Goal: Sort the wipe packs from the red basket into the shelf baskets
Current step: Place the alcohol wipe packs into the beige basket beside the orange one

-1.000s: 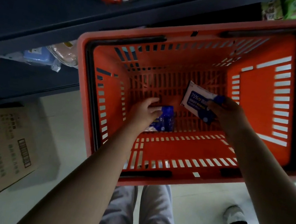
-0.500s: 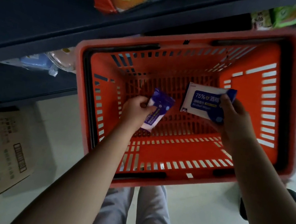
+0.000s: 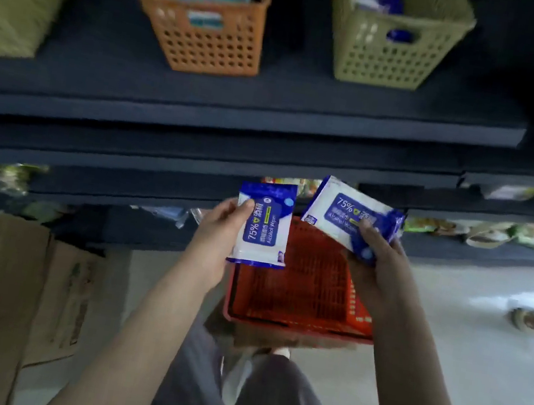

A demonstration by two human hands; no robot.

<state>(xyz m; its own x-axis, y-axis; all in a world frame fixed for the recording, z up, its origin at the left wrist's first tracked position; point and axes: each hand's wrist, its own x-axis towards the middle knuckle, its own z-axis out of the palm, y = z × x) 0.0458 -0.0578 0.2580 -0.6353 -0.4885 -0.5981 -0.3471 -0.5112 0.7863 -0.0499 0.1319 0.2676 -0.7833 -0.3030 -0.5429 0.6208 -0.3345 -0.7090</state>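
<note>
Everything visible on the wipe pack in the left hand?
The wipe pack is a soft, glossy plastic pouch, white with blue end bands and a blue front label reading 75% and Alcohol Wipes. It stands on end, front toward the camera, print running sideways. The left hand grips its left edge, thumb on the front, fingers hidden behind. It is held in the air above the left side of the red basket, clear of the second pack in the right hand.
</note>
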